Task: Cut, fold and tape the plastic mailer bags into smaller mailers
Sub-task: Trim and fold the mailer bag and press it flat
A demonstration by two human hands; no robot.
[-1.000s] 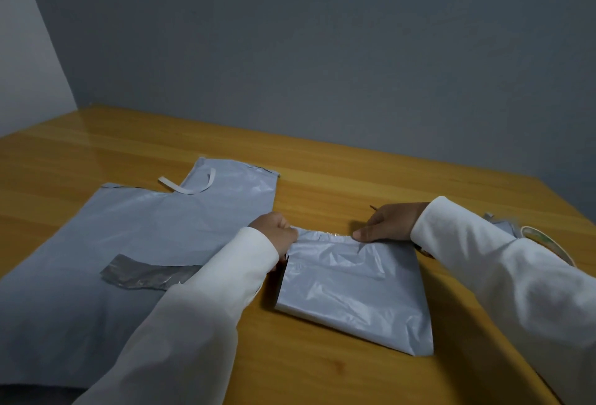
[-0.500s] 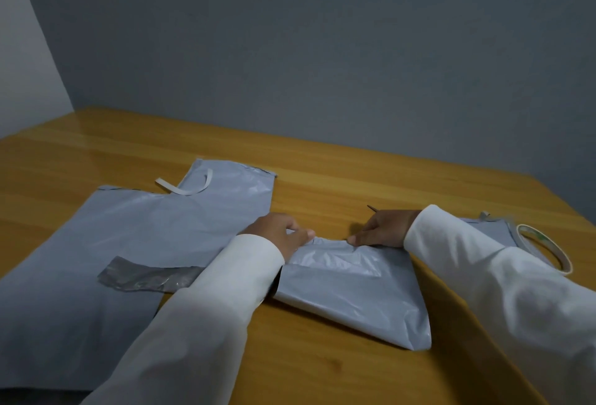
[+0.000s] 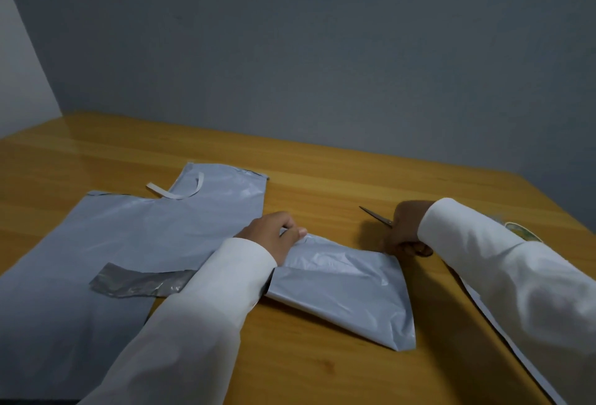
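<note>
Small folded mailer (image 3: 342, 288): grey plastic, crinkled, flat on the bench in the middle foreground, top flap turned down over the body, near right corner pointing toward the viewer. Large cut mailer bag (image 3: 106, 243): same grey plastic, spread flat at left, stepped outline with a narrower section reaching away, dark inner layer showing along the far edges. Darker silvery offcut (image 3: 138, 282) lying on top of it near its right edge. Pale peeled strip (image 3: 175, 191), curled, resting at the far notch. Scissors (image 3: 375, 216) at right, blades closed, pointing away-left. Tape roll (image 3: 519, 232) at far right, mostly hidden.
</note>
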